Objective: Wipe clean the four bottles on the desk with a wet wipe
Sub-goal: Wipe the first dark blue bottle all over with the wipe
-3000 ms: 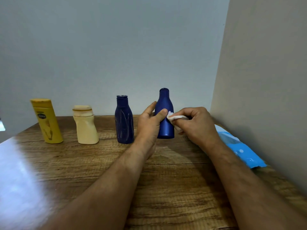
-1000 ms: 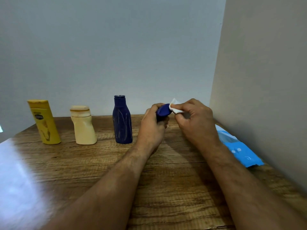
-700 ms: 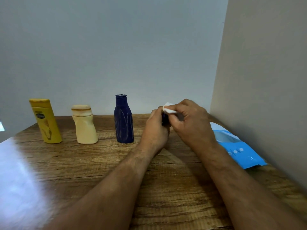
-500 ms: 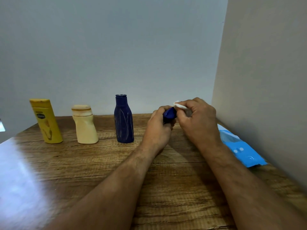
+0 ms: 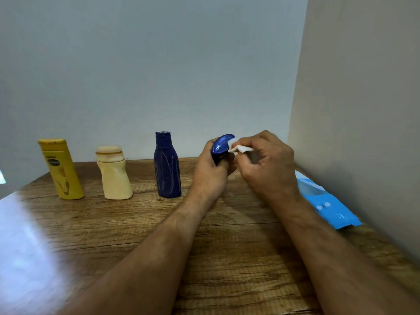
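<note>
Four plastic bottles share our grained wooden desk (image 5: 227, 258), one of them lifted off it.

Largest first, we see the flat blue wipe pack (image 5: 327, 204) lying by the right wall, then the tall yellow bottle (image 5: 62, 170), the streaked navy bottle (image 5: 167, 167) and the squat, waisted cream bottle (image 5: 114, 176) standing in a row. Our left hand (image 5: 212, 171) wraps the glossy blue bottle (image 5: 221, 148), tipped so its oval base faces us, above the desk. Our right hand (image 5: 266, 165), close alongside, pinches a crumpled white wet wipe (image 5: 238, 148) against that base.
</note>
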